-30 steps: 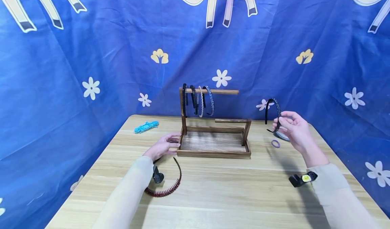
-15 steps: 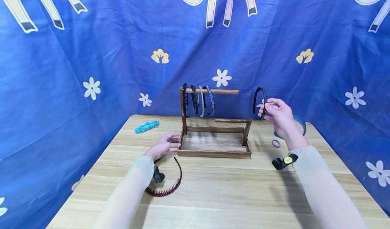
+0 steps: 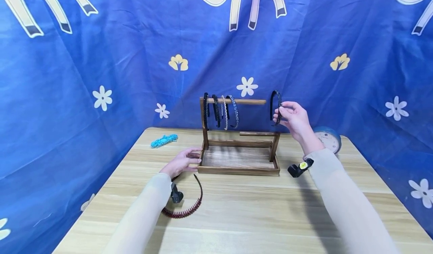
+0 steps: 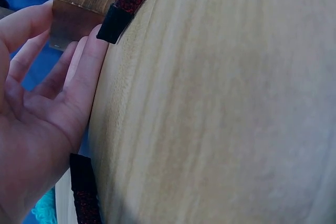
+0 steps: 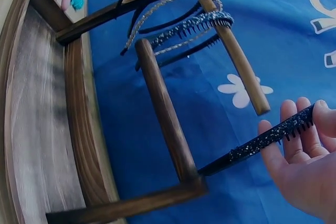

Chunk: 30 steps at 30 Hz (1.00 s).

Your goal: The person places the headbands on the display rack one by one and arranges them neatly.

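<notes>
A wooden rack (image 3: pixel 236 170) with a tray base and two bars stands at mid-table. Several headbands (image 3: pixel 233 111), black, pale and glittery blue, hang on its upper bar (image 3: pixel 253 102). My left hand (image 3: pixel 182 162) touches the tray's left end with fairly straight fingers. My right hand (image 3: pixel 295 119) pinches a black glittery headband (image 5: pixel 262 140) between thumb and fingers. It is held upright just right of the upper bar's free end, apart from it. A dark red toothed headband (image 3: pixel 180 214) lies near my left wrist, partly hidden by the sleeve.
A turquoise bundle (image 3: pixel 164 141) lies at the back left of the table. A round blue-rimmed clock-like dial (image 3: pixel 327 138) stands at the back right, partly behind my right forearm. The lower bar (image 3: pixel 257 133) juts out at the rack's right end. Blue cloth hangs behind.
My right hand has carried the black headband left and up, toward the upper bar's free end. The dial has come into view; the purple ring is now hidden. The left hand stays put.
</notes>
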Available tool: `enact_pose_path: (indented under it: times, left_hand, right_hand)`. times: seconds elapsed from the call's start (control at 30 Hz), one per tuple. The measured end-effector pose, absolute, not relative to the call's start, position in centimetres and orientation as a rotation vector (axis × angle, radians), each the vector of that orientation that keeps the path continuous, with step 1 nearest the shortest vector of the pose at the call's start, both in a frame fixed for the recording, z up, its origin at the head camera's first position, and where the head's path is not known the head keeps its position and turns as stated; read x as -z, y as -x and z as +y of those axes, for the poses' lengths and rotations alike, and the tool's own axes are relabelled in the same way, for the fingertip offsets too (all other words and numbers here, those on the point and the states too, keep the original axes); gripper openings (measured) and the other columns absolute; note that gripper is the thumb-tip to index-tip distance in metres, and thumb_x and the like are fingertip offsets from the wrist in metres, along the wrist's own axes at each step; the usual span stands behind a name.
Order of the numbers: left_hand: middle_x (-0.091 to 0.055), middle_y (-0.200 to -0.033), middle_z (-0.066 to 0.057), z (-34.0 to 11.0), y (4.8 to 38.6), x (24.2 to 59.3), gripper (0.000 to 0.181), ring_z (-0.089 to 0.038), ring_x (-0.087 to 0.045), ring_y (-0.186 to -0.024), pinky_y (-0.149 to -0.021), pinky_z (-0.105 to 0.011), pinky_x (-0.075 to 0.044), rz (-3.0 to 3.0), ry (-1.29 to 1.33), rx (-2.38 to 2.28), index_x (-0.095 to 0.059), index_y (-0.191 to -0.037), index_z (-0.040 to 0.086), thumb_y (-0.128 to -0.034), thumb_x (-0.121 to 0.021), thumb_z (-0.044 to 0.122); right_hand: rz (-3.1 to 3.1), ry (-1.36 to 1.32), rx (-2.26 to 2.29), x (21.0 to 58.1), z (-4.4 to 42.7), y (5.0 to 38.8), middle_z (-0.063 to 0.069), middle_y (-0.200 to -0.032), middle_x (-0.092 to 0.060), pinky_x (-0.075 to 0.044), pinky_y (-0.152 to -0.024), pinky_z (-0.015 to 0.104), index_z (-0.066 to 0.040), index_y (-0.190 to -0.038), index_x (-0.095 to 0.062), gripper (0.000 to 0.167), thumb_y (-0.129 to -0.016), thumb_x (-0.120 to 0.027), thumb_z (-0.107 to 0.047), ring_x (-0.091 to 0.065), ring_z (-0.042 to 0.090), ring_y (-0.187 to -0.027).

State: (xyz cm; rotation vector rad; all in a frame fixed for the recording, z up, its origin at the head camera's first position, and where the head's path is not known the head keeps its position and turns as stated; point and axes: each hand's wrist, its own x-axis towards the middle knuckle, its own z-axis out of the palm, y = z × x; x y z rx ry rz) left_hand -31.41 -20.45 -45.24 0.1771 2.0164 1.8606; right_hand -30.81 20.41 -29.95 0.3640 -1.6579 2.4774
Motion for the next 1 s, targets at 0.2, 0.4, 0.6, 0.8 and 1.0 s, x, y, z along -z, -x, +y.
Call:
enact_pose_path:
  times: [0.2, 0.4, 0.6, 0.8, 1.0]
  left_hand:
    - [-0.035, -0.133, -0.023, -20.6, 31.4, 45.1, 0.059, -0.033, -0.047, -0.111, -0.084, -0.046, -0.053, 2.020, -0.214, -1.862, -0.037, -0.141, 0.011, -0.0874, -0.060, 0.000]
    - [-0.035, -0.134, -0.023, -20.3, 31.3, 45.1, 0.061, -0.035, -0.045, -0.114, -0.086, -0.046, -0.052, 2.009, -0.231, -1.853, -0.036, -0.142, 0.011, -0.0871, -0.061, 0.003]
    - [-0.036, -0.133, -0.022, -20.4, 31.5, 45.3, 0.059, -0.032, -0.048, -0.111, -0.084, -0.045, -0.053, 2.025, -0.214, -1.861, -0.037, -0.141, 0.011, -0.0874, -0.061, 0.003]
    - [-0.035, -0.133, -0.023, -20.3, 31.5, 45.4, 0.060, -0.033, -0.047, -0.111, -0.085, -0.045, -0.053, 2.021, -0.213, -1.857, -0.036, -0.141, 0.010, -0.0873, -0.060, 0.001]
    - [-0.035, -0.134, -0.022, -20.2, 31.6, 45.4, 0.059, -0.031, -0.048, -0.110, -0.084, -0.045, -0.053, 2.016, -0.194, -1.856, -0.036, -0.141, 0.009, -0.0878, -0.059, 0.000]
  right_hand:
    - [-1.648, -0.312, -2.539, 29.9, 18.4, 31.7, 0.008, -0.079, -0.067, -0.057, -0.073, 0.037, -0.005, -0.102, -0.046, 0.014, -0.092, -0.052, 0.002, -0.065, 0.019, -0.070]
    - [-1.691, -0.256, -2.526, 30.2, 16.5, 32.1, 0.007, -0.079, -0.066, -0.057, -0.075, 0.040, -0.005, -0.103, -0.047, 0.012, -0.093, -0.052, 0.000, -0.064, 0.019, -0.070]
    - [-1.716, -0.262, -2.507, 30.7, 14.5, 32.8, 0.007, -0.080, -0.064, -0.056, -0.077, 0.041, -0.006, -0.102, -0.047, 0.012, -0.092, -0.052, 0.000, -0.064, 0.019, -0.071]
    - [-1.761, -0.246, -2.492, 31.2, 12.8, 33.4, 0.008, -0.081, -0.064, -0.055, -0.078, 0.043, -0.006, -0.101, -0.047, 0.012, -0.093, -0.052, 0.001, -0.063, 0.019, -0.072]
    - [-1.795, -0.245, -2.466, 31.2, 11.7, 33.4, 0.007, -0.082, -0.064, -0.051, -0.086, 0.049, -0.006, -0.101, -0.047, 0.011, -0.093, -0.051, 0.000, -0.061, 0.020, -0.077]
